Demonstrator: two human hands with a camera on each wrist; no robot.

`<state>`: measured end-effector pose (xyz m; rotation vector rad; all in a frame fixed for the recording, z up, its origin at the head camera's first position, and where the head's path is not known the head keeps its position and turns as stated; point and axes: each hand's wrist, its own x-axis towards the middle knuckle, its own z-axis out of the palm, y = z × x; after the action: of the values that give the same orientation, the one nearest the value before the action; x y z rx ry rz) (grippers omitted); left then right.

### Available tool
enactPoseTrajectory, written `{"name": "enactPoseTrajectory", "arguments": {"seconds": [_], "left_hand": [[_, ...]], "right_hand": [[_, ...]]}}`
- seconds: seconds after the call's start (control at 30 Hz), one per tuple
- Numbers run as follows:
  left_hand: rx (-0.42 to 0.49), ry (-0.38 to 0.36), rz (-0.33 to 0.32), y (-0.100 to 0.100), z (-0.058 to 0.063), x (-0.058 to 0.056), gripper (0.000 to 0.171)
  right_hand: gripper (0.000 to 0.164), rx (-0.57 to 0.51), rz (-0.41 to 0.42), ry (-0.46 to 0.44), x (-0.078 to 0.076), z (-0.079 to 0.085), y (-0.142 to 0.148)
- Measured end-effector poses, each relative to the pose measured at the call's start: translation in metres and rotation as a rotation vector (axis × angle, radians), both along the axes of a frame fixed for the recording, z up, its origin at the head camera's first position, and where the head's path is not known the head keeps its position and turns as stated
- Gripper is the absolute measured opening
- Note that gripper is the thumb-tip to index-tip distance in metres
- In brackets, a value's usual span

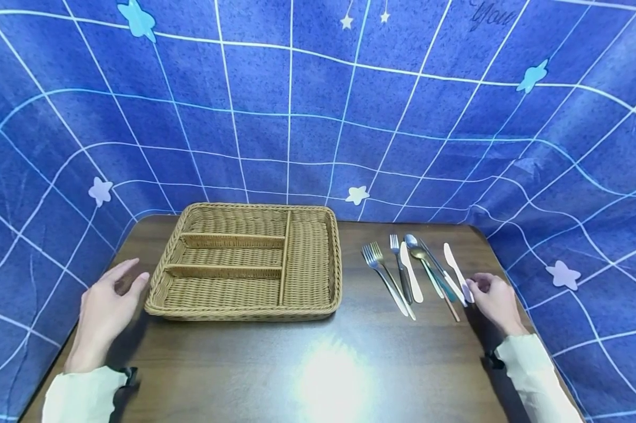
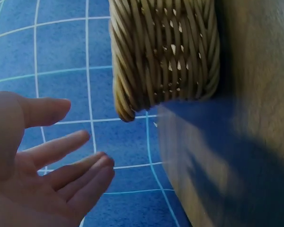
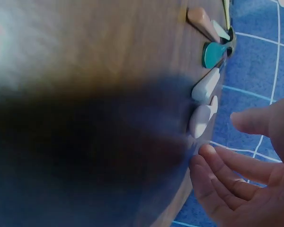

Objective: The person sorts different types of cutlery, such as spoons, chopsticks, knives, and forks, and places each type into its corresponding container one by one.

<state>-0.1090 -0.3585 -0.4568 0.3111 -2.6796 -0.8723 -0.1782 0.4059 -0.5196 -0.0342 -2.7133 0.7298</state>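
A wicker basket with wooden dividers sits at the left of the table. Beside its left end hovers my left hand, thumb and fingers spread apart; the left wrist view shows a gap between this hand and the basket's woven end. At the right, my right hand is by the handle of a white table knife. In the right wrist view the thumb and bent fingers stand apart, with the knife's rounded handle just beyond them.
Several utensils lie loosely grouped left of the white knife: forks, another light knife, spoons and pieces with teal and copper handles. A blue curtain with a grid pattern surrounds the brown table at the back and sides.
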Motion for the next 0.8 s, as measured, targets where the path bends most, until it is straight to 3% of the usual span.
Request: {"name": "enactPoseTrajectory", "arguments": {"seconds": [0.13,0.33,0.8], "left_hand": [[0.011,-0.063,-0.038,-0.005,-0.007,-0.006,0.059],[0.02,-0.147,-0.017,-0.006,-0.014,-0.01,0.06],[0.009,-0.163,-0.048,0.002,-0.021,-0.014,0.051]], "right_hand": [[0.028,0.02,0.02,-0.023,-0.005,0.001,0.002],[0.031,0.058,0.049,-0.079,-0.015,0.002,0.007],[0.026,0.027,0.08,-0.154,-0.02,0.009,0.003]]}}
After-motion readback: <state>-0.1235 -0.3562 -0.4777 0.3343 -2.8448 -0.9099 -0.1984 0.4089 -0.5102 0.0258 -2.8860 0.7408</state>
